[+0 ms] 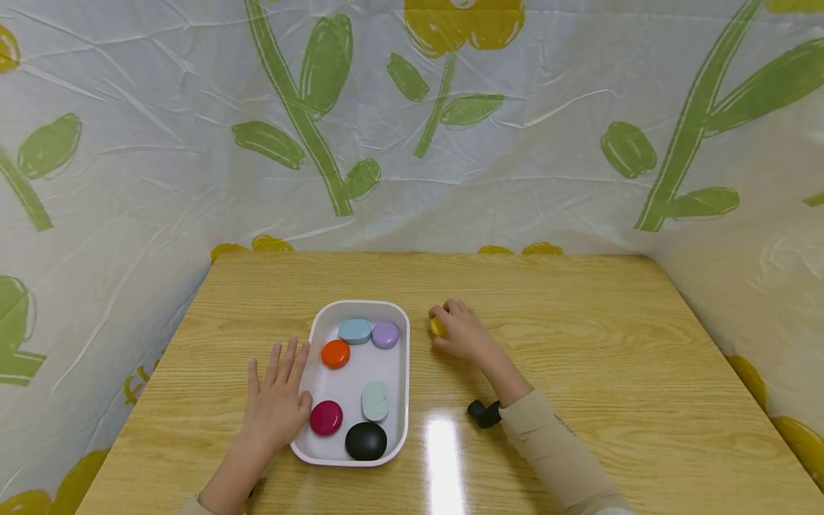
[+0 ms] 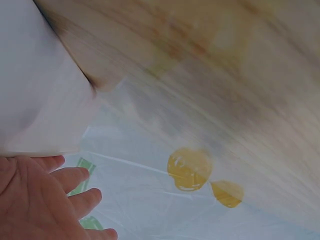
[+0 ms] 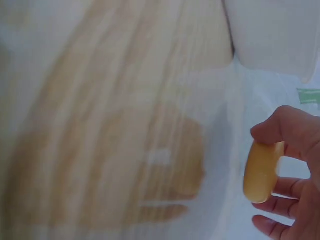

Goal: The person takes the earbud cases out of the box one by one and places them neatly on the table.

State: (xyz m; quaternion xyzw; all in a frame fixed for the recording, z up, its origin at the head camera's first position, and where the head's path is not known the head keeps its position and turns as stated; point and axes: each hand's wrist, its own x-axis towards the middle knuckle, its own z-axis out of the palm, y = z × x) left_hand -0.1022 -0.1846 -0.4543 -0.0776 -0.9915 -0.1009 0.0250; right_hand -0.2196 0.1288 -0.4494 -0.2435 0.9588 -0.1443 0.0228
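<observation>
Cloth sleeve (image 1: 563, 454), five o'clock; right fingers (image 1: 453, 308) pinching smooth yellow piece (image 3: 261, 172). White tray (image 1: 344, 386): six rounded pieces (image 1: 385, 335), glossy black one (image 1: 366, 441) at six o'clock. Left fingers (image 1: 288, 357) straight.

Between the right fingers (image 3: 281, 205), the yellow piece (image 3: 259, 172) looks smooth; beside the left fingers (image 1: 273, 365), the white tray (image 1: 347, 383) looks like smooth plastic. Beneath both, the wood-grained tabletop (image 1: 579, 322) shines; beyond them hangs creased, glossy, plastic-looking sheeting (image 1: 515, 179).

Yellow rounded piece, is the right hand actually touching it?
Touching. The right wrist view shows the right hand pinching the yellow rounded piece, thumb on one end, a finger at the other.
</observation>
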